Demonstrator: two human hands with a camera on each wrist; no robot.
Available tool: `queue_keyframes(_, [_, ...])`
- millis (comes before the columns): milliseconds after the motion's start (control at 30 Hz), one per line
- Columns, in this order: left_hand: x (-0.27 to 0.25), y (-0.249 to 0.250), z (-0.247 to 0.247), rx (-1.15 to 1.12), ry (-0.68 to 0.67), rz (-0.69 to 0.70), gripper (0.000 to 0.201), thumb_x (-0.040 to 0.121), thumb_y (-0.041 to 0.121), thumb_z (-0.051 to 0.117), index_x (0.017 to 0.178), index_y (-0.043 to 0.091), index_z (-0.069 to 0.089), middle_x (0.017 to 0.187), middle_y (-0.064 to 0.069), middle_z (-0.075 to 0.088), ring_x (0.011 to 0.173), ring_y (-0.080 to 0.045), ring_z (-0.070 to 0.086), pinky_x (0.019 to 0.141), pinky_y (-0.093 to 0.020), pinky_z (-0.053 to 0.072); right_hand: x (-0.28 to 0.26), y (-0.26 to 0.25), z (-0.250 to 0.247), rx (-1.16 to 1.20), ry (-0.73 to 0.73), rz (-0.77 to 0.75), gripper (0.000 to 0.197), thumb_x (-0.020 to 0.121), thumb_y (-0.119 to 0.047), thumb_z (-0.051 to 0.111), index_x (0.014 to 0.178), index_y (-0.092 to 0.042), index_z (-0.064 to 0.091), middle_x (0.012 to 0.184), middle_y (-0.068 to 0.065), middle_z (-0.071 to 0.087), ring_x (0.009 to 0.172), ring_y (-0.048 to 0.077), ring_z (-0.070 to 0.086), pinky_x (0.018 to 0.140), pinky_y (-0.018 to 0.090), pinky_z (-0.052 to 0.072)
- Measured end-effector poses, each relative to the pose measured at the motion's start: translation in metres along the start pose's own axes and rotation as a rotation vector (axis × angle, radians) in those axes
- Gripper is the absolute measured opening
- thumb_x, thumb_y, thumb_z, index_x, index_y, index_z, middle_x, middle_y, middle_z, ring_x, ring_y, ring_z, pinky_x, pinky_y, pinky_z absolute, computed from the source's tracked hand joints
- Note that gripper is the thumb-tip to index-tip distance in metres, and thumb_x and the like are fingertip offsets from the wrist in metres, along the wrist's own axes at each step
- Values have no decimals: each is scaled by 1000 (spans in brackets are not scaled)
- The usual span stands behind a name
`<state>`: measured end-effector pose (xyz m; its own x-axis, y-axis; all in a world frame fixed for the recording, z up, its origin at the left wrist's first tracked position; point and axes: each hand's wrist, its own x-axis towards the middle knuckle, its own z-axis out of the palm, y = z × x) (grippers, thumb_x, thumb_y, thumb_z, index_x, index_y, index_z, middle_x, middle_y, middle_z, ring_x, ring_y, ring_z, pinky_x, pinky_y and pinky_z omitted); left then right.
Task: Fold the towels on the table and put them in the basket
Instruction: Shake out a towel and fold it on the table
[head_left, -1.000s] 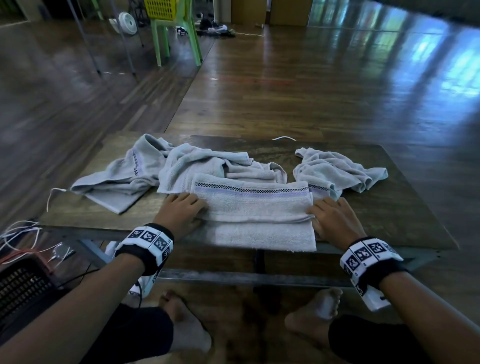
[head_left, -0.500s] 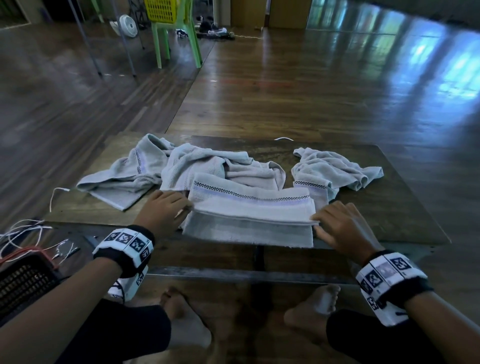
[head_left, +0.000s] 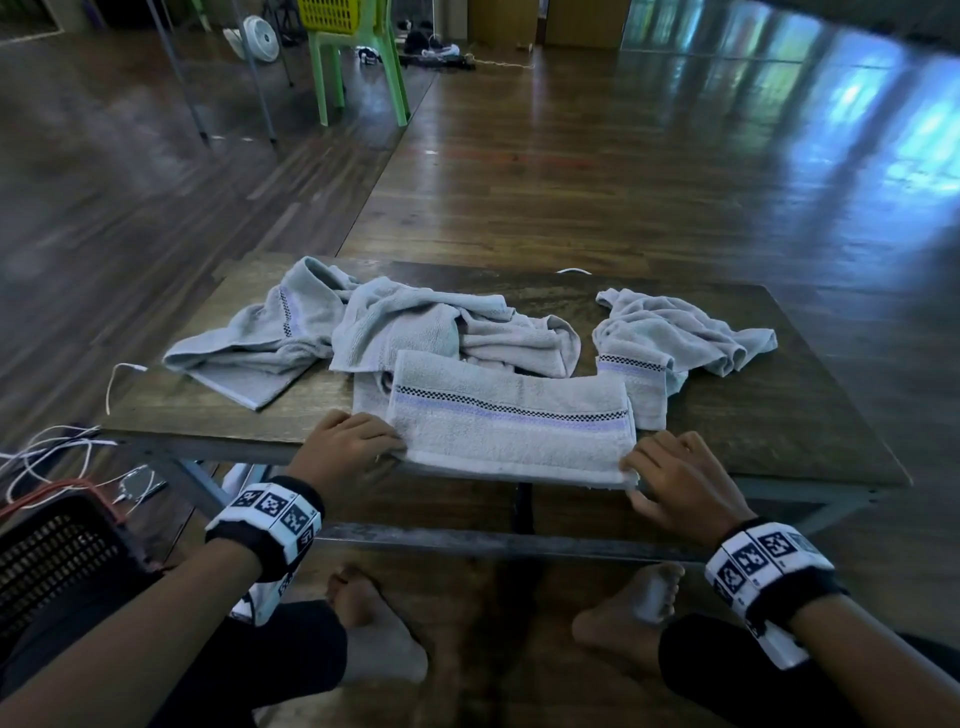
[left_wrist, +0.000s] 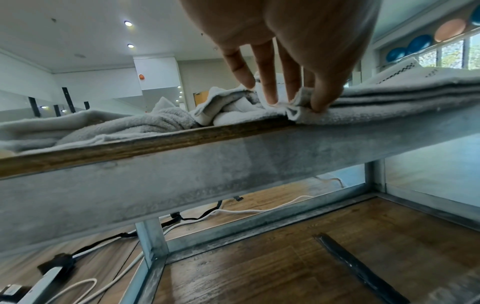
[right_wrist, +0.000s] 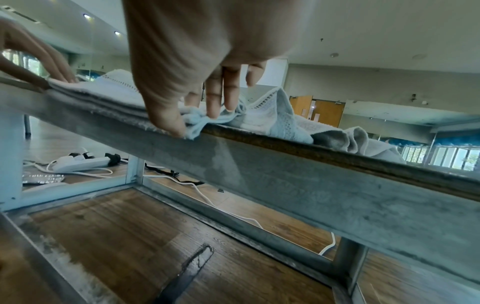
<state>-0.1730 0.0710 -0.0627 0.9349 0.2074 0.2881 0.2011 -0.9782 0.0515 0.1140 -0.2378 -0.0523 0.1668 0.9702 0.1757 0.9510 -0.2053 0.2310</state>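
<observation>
A grey folded towel (head_left: 511, 431) with a purple and checkered stripe lies as a long strip along the table's (head_left: 779, 441) front edge. My left hand (head_left: 387, 449) pinches its near left corner; in the left wrist view the thumb and fingers (left_wrist: 270, 90) squeeze a tuck of cloth (left_wrist: 296, 105). My right hand (head_left: 636, 467) pinches the near right corner, with the thumb (right_wrist: 168, 121) at the table edge and cloth (right_wrist: 197, 121) bunched under the fingers. A black basket (head_left: 52, 551) stands on the floor at the lower left.
Three crumpled grey towels lie behind: one at the left (head_left: 244, 348), one in the middle (head_left: 452, 327), one at the right (head_left: 675, 332). Cables (head_left: 52, 457) trail on the floor at the left. A green chair (head_left: 358, 67) carrying a yellow basket (head_left: 327, 10) stands far back.
Both hands have drawn back from lying flat on the towel's ends to pinching its near corners. The towel now lies as a narrower strip at the front edge.
</observation>
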Motion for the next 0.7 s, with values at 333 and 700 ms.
queue_keyframes(333, [3, 0, -4, 31, -39, -16, 28, 77, 37, 45, 89, 30, 70, 91, 12, 71, 84, -12, 67, 77, -27, 30, -1, -2, 7, -39, 6, 53, 34, 62, -28, 76, 92, -20, 63, 87, 0, 65, 78, 21, 59, 64, 36, 43])
queue_keyframes(700, [6, -9, -28, -165, 20, -70, 33, 74, 52, 48, 87, 31, 69, 90, 13, 69, 87, -10, 62, 81, -29, 36, 3, 9, -33, 233, 146, 176, 27, 73, -32, 71, 98, -26, 65, 93, -8, 63, 84, 14, 56, 70, 32, 39])
